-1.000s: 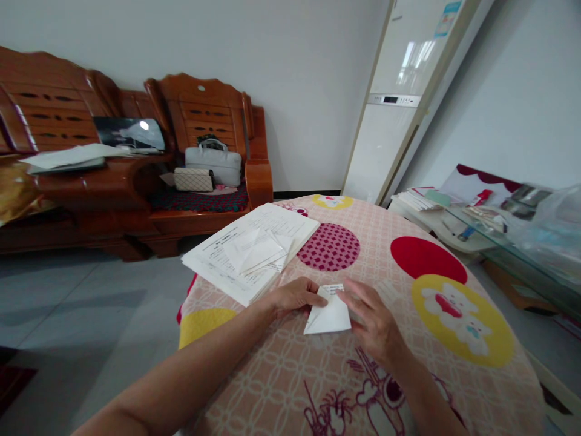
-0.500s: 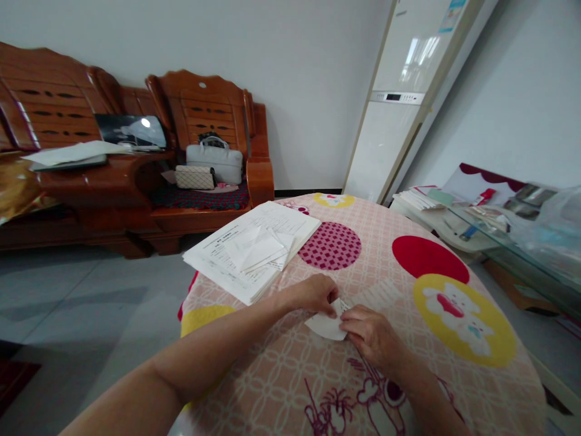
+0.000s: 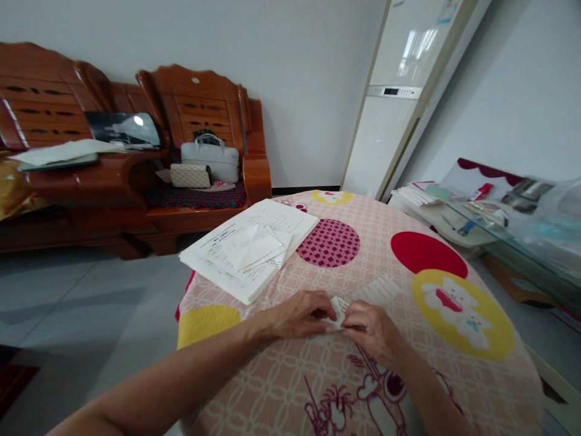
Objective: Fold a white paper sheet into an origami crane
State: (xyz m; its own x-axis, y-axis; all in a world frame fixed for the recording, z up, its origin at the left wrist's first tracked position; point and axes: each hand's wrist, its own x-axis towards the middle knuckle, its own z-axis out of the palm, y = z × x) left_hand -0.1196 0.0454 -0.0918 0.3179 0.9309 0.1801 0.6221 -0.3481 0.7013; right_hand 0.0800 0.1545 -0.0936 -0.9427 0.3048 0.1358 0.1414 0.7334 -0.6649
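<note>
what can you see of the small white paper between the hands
The small white paper looks thin and folded, with dark printed marks near its pointed far end. It is low over the patterned tablecloth, between the left hand and the right hand, with fingers of both touching it. They hide much of it, so its full outline can't be told.

the paper (image 3: 339,307) is white, the tablecloth (image 3: 272,381) patterned pink.

It's a home living rm w/ wood armchair (image 3: 204,109), AC (image 3: 384,124) & tablecloth (image 3: 363,266).
</note>
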